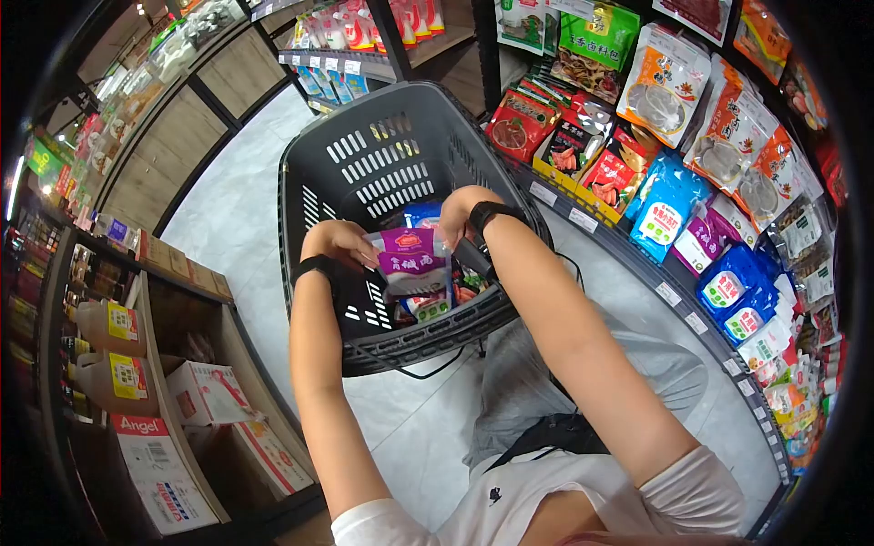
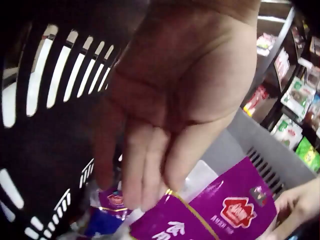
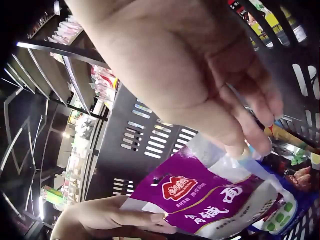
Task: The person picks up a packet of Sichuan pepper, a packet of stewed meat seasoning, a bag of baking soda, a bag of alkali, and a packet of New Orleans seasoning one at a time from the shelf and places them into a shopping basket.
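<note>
A purple and white packet with white characters is held upright over the grey basket between both hands. The left hand pinches its left edge; in the left wrist view the thumb and fingertips of the left hand meet at the packet. At the opposite edge, the right hand pinches the clear margin, and the right wrist view shows thumb and finger of the right hand on the packet. Below it, blue and red packets lie in the basket.
The grey slotted basket stands on a pale tiled floor. Shelves of seasoning bags curve along the right. Jugs, a white box and cartons fill the left shelves. Another shelf unit stands beyond.
</note>
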Motion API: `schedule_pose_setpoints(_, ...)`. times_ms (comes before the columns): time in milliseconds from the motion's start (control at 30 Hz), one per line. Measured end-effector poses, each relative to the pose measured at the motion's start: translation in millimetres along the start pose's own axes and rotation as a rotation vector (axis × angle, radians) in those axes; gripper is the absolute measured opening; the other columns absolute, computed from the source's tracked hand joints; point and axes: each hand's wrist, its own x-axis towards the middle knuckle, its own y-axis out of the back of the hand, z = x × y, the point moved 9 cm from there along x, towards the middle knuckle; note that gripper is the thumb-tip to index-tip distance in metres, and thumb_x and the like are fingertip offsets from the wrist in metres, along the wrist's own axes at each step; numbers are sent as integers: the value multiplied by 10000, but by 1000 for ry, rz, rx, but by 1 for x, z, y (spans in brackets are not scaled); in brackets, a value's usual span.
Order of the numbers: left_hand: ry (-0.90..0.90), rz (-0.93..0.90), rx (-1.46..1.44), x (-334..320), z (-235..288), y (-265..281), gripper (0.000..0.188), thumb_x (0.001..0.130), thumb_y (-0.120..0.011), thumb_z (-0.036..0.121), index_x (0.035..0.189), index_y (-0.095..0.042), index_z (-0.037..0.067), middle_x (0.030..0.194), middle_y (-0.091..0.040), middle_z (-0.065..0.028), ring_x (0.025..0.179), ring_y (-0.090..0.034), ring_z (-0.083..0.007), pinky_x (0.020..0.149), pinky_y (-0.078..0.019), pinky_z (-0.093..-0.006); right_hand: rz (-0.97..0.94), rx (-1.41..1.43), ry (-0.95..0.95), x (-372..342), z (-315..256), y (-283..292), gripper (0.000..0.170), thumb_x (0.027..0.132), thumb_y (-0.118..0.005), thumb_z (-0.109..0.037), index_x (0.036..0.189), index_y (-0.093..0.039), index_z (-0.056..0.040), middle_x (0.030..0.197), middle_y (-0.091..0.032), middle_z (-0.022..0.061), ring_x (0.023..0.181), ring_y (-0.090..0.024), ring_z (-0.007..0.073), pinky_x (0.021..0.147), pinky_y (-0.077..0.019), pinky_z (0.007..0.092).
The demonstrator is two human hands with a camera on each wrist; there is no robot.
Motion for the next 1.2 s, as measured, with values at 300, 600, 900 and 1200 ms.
schedule_pose_setpoints(300,-96,112,184,32,14,3,271,897,-426,245,1052,-579,85,955,-613,-57,866,-591,-186,722,-477,-324,179,62,-134,5,18,14,206,778,-529,-180,828,-644,-17,836,-624,116,739,-596,240,670,-457,394)
schedule_pose_setpoints(600,-175,350,96,4,33,23,290,891,-443,310,1028,-572,88,966,-593,-38,881,-574,-168,771,-449,-342,354,149,-27,7,10,29,234,773,-445,-119,800,-611,43,752,-612,134,631,-581,233,574,-462,351)
schedule_pose_setpoints(900,-298,457,-29,-4,34,44,365,870,-475,377,1004,-576,53,909,-608,-59,843,-585,-175,718,-467,-341,301,1004,712,-22,-45,58,231,837,-533,-247,942,-550,-41,830,-589,74,600,-535,133,574,-478,270)
schedule_pose_setpoints(1200,-357,612,-126,-28,36,64,311,875,-496,372,940,-599,86,781,-589,24,669,-549,-74,595,-441,-246,423,1275,1287,-264,18,77,275,914,-435,-268,946,-539,-16,907,-583,115,778,-568,193,712,-466,310)
